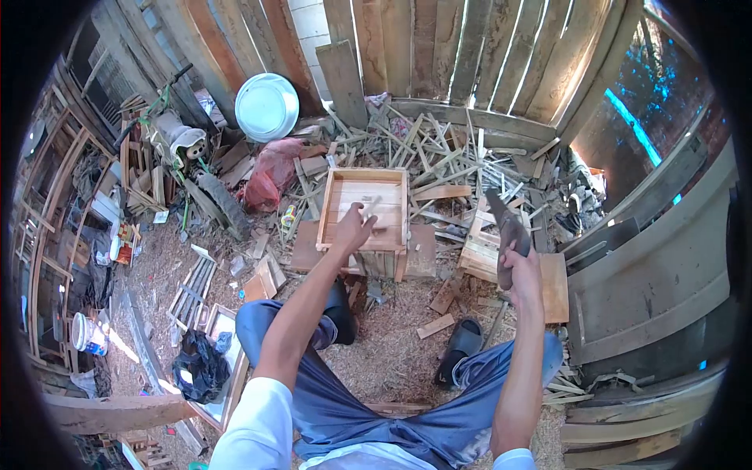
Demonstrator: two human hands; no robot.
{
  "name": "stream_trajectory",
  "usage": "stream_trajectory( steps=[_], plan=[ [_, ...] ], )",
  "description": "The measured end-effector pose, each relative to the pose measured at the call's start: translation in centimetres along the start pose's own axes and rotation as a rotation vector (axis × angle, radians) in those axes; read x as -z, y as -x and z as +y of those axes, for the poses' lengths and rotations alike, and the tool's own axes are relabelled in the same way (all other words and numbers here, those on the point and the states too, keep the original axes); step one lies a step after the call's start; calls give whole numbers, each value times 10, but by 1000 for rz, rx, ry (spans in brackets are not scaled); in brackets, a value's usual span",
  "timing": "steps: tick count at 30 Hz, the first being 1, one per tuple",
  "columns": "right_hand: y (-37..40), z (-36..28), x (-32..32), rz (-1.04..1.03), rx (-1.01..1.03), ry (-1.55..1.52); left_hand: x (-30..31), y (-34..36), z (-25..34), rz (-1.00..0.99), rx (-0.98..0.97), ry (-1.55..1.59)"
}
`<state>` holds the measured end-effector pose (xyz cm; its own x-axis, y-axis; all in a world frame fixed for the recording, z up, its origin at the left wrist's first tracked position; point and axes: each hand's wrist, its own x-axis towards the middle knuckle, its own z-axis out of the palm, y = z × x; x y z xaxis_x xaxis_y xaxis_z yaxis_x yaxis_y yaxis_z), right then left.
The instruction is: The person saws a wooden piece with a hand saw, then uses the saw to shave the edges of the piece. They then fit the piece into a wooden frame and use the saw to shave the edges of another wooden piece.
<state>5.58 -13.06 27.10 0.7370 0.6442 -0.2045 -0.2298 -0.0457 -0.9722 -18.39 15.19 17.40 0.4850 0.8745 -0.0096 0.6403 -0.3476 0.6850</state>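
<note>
A shallow wooden drawer-like box [322,205] with a pale slatted bottom sits in front of me on a low wooden support. My left hand [355,229] is over the inside of this box, fingers curled near a small, pale, blurred piece that I cannot make out. Off to the right, my right hand [523,272] is raised and wrapped round a dark, long, flat tool [511,233], its far end pointing up and away from me. The tool is well apart from the box.
Scrap wood strips [431,149] are heaped behind the box. A wooden crate [479,243] stands at the right. Leaning on the plank wall is a pale round basin [267,107], with a red bag [270,174] below it. A black plastic bag [200,365] lies near my left knee.
</note>
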Motion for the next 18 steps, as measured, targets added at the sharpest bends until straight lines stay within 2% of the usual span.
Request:
stream_trajectory(
  steps=[2, 3, 4, 6, 8, 10, 11, 13, 17, 18],
  plan=[
    [4, -8, -4, 20, -1, 23, -16, 10, 5, 102, -212, -147],
    [8, -14, -7, 41, -20, 55, -22, 14, 11, -17, -181, -172],
    [11, -17, -10, 58, -41, 89, -39, 11, 2, -19, -180, -175],
    [13, -16, -15, 94, 5, 113, -61, 12, -4, -49, -515, -306],
    [16, -20, -16, 132, 55, 150, -69, 16, -4, -48, -458, -176],
    [20, -24, -14, 145, 126, 17, -71, 16, -2, -11, -422, -87],
    [18, -22, -10, 147, 120, 23, -71, 15, -1, -18, -417, -83],
    [13, -16, -3, 159, 231, -160, -66, 10, -2, -25, -380, -146],
    [24, -21, 1, 142, 280, -131, -60, 8, -3, -34, -370, -152],
    [31, -24, -1, 140, 276, -124, -57, 10, -1, -51, -316, -128]
  ],
)
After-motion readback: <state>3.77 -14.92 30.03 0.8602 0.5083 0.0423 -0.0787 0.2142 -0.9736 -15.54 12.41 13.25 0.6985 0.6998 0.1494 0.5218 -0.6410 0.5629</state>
